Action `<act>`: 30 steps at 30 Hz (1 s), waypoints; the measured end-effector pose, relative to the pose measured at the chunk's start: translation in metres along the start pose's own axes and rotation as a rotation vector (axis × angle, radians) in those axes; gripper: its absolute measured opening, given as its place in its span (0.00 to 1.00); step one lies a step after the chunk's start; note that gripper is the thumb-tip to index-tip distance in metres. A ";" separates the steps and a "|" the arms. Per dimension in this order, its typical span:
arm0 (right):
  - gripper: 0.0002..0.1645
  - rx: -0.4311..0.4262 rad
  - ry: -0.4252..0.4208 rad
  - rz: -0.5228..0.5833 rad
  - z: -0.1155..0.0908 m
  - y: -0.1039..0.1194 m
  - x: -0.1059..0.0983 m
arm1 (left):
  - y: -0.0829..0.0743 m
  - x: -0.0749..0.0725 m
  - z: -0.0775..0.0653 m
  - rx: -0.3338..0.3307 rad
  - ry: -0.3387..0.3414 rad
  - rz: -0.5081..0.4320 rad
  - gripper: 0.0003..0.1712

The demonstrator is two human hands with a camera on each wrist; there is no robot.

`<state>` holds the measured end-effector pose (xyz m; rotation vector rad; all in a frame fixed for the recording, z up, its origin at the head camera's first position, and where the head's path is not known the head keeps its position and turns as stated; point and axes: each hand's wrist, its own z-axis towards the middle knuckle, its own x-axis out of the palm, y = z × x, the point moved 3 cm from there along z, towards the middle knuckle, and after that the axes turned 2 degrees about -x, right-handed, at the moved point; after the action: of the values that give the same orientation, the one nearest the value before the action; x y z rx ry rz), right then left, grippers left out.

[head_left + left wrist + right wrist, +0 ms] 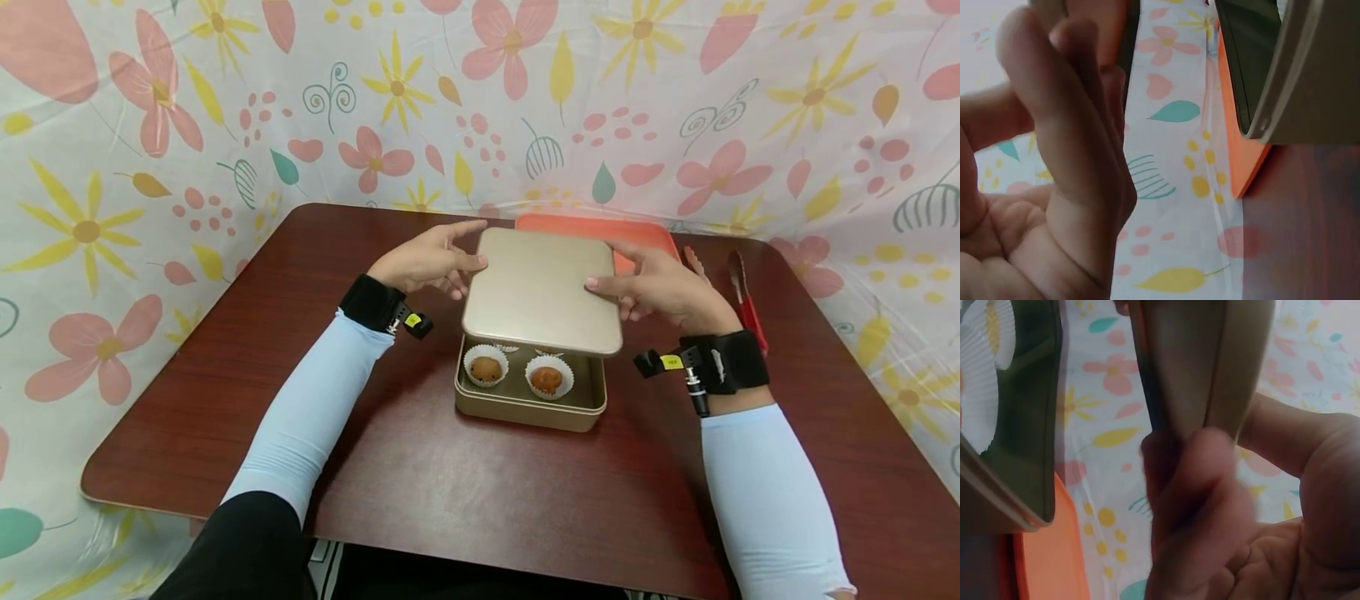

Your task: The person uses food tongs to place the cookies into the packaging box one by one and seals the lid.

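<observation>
Both hands hold a gold-coloured tin lid [543, 287] tilted above a matching square tin [528, 412]. My left hand [431, 258] pinches the lid's left edge, thumb on top. At the opposite edge my right hand [660, 287] grips it, with the thumb over the top and fingers beneath, as the lid [1210, 362] in the right wrist view also shows. In the tin's uncovered front part sit a brown round treat [485, 369] and a more orange-brown one [547, 380], each in a white paper cup. Further cups behind them are mostly hidden by the lid.
An orange tray [637, 229] lies behind the lid at the table's back edge. Red-handled tongs [746, 304] rest to the right, beyond the right hand. A flower-patterned cloth [420, 92] hangs behind the dark wood table [420, 492].
</observation>
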<state>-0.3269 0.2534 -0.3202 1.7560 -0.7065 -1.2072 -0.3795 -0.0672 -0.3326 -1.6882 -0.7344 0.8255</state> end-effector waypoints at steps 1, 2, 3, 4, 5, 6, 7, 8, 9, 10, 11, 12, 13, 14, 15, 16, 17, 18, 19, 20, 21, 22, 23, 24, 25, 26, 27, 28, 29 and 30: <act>0.55 0.001 0.000 -0.005 0.001 -0.001 0.001 | 0.001 0.000 0.000 -0.003 0.014 -0.003 0.45; 0.52 0.004 0.001 -0.010 0.001 -0.002 0.002 | 0.002 0.001 0.000 -0.011 0.025 -0.003 0.44; 0.49 0.008 0.003 -0.010 0.002 -0.002 0.003 | 0.003 0.001 0.001 -0.021 0.033 0.000 0.44; 0.47 0.010 0.004 -0.019 0.003 -0.003 0.004 | 0.004 0.002 0.002 -0.028 0.037 0.007 0.43; 0.47 0.018 0.002 -0.028 0.004 -0.004 0.005 | 0.005 0.002 0.002 -0.038 0.035 0.013 0.42; 0.48 0.025 0.003 -0.041 0.005 -0.004 0.006 | 0.007 0.002 0.003 -0.048 0.032 0.022 0.41; 0.49 0.032 0.003 -0.054 0.005 -0.004 0.008 | 0.008 0.002 0.004 -0.058 0.028 0.031 0.39; 0.48 0.037 0.004 -0.070 0.005 -0.005 0.009 | 0.009 0.002 0.005 -0.068 0.026 0.041 0.38; 0.48 0.042 0.007 -0.083 0.005 -0.005 0.010 | 0.010 0.002 0.005 -0.076 0.024 0.048 0.37; 0.50 0.047 0.007 -0.099 0.005 -0.005 0.010 | 0.011 0.003 0.006 -0.082 0.024 0.056 0.36; 0.51 0.052 0.009 -0.112 0.005 -0.005 0.011 | 0.011 0.003 0.006 -0.086 0.025 0.067 0.35; 0.51 0.052 0.013 -0.123 0.005 -0.005 0.012 | 0.012 0.003 0.007 -0.092 0.029 0.076 0.34; 0.52 0.054 0.016 -0.132 0.005 -0.005 0.012 | 0.013 0.003 0.007 -0.096 0.032 0.084 0.33; 0.53 0.053 0.021 -0.141 0.005 -0.005 0.012 | 0.013 0.004 0.008 -0.099 0.034 0.089 0.33; 0.55 0.056 0.026 -0.145 0.005 -0.005 0.013 | 0.013 0.004 0.008 -0.103 0.035 0.093 0.32; 0.56 0.060 0.029 -0.147 0.006 -0.006 0.013 | 0.014 0.004 0.008 -0.106 0.038 0.097 0.31; 0.56 0.062 0.032 -0.149 0.006 -0.006 0.013 | 0.014 0.005 0.008 -0.110 0.039 0.099 0.31; 0.56 0.065 0.035 -0.153 0.007 -0.006 0.014 | 0.014 0.005 0.008 -0.114 0.040 0.101 0.31; 0.57 0.070 0.036 -0.159 0.007 -0.006 0.014 | 0.015 0.005 0.008 -0.117 0.039 0.105 0.31; 0.57 0.074 0.039 -0.166 0.008 -0.006 0.015 | 0.015 0.006 0.008 -0.120 0.039 0.110 0.31; 0.57 0.079 0.039 -0.175 0.008 -0.007 0.016 | 0.015 0.006 0.008 -0.124 0.041 0.117 0.31; 0.58 0.082 0.040 -0.187 0.008 -0.007 0.016 | 0.016 0.006 0.008 -0.126 0.042 0.124 0.31; 0.58 0.085 0.042 -0.197 0.008 -0.007 0.017 | 0.016 0.007 0.008 -0.128 0.045 0.132 0.31; 0.58 0.086 0.045 -0.206 0.008 -0.007 0.018 | 0.017 0.007 0.008 -0.130 0.048 0.139 0.31; 0.59 0.088 0.053 -0.215 0.009 -0.007 0.018 | 0.017 0.007 0.008 -0.131 0.049 0.145 0.31; 0.59 0.087 0.060 -0.225 0.009 -0.008 0.019 | 0.018 0.007 0.008 -0.132 0.051 0.150 0.31; 0.59 0.088 0.067 -0.232 0.009 -0.008 0.020 | 0.019 0.008 0.008 -0.135 0.053 0.150 0.31; 0.60 0.089 0.076 -0.240 0.010 -0.008 0.020 | 0.019 0.008 0.008 -0.139 0.055 0.152 0.31; 0.60 0.091 0.086 -0.244 0.010 -0.008 0.021 | 0.019 0.008 0.008 -0.142 0.057 0.154 0.31; 0.60 0.090 0.094 -0.252 0.011 -0.009 0.021 | 0.020 0.009 0.008 -0.148 0.058 0.153 0.31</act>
<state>-0.3294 0.2365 -0.3388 2.0094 -0.5020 -1.2645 -0.3800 -0.0606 -0.3545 -1.9115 -0.6451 0.8404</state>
